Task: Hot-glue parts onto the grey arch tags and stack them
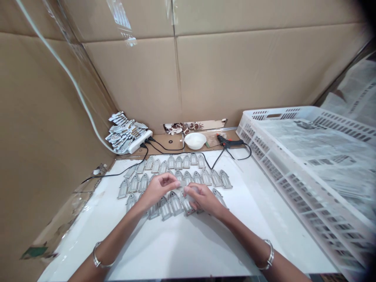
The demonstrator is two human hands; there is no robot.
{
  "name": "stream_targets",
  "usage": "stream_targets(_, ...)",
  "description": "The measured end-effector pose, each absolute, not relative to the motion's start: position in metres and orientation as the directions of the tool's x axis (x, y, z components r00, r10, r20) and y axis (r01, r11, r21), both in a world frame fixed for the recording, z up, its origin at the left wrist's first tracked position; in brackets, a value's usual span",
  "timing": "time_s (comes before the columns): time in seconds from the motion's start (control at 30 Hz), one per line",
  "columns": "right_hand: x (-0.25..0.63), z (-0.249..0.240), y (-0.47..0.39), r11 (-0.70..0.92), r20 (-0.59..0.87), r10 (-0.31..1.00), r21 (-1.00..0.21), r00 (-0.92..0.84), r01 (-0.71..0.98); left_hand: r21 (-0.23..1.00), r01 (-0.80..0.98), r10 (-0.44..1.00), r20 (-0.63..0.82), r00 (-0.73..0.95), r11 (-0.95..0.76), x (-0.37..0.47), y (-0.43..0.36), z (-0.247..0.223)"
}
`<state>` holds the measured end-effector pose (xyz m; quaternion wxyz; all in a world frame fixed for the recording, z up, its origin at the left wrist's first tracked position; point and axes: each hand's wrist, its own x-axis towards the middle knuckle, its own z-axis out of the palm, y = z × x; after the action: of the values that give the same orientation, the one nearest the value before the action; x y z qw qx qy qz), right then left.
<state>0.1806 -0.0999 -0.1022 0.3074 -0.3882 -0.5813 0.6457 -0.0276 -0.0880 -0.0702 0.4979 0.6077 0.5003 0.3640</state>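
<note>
My left hand [160, 188] is over the middle of the white tabletop, thumb and fingertips brought together in a pinch. Whatever is between those fingertips is too small to make out. Close beside it, my right hand [202, 197] is curled, with something pale and blurred partly hidden in the fingers. Under and around both hands lie several grey, pointed-arch pieces [175, 203], laid out in rows, each with a small hole at its tip. My hands cover some of the pieces in the front and middle rows.
Behind the rows stand a white bowl [195, 141] and a black glue gun [230, 141] with its cord. A power strip [141, 141] and a heap of stacked pieces [125, 131] sit at back left. A white crate [282, 180] with newspaper lines the right side. Cardboard walls [132, 78] enclose the table.
</note>
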Motion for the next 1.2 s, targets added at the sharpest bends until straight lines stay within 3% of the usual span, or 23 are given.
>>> stream_targets(0.2, 0.181, -0.1, -0.101, -0.153, -0.169, 0.858, -0.986, -0.485, 0.072, 0.981, 0.195, 0.996, 0.024, -0.084, -0.007, -0.08, -0.056, -0.075)
stream_targets(0.33, 0.182, -0.099, -0.1, -0.162, -0.179, 0.854, -0.984, -0.489, 0.078, 0.943, 0.332, 0.964, 0.106, -0.244, -0.02, -0.125, -0.028, -0.091)
stream_targets(0.47, 0.184, -0.098, -0.099, -0.148, -0.177, 0.856, -0.984, -0.486, 0.098, 0.815, 0.57, 0.963, 0.224, -0.148, -0.102, -0.151, -0.007, -0.098)
stream_targets(0.6, 0.185, -0.097, -0.098, -0.153, -0.182, 0.857, -0.983, -0.483, 0.098, 0.703, 0.693, 0.976, 0.218, 0.008, -0.162, -0.161, 0.006, -0.102)
stream_targets(1.2, 0.186, -0.096, -0.097, -0.156, -0.195, 0.857, -0.98, -0.476, 0.12, 0.697, 0.675, 0.965, 0.25, 0.085, -0.24, -0.171, 0.026, -0.113)
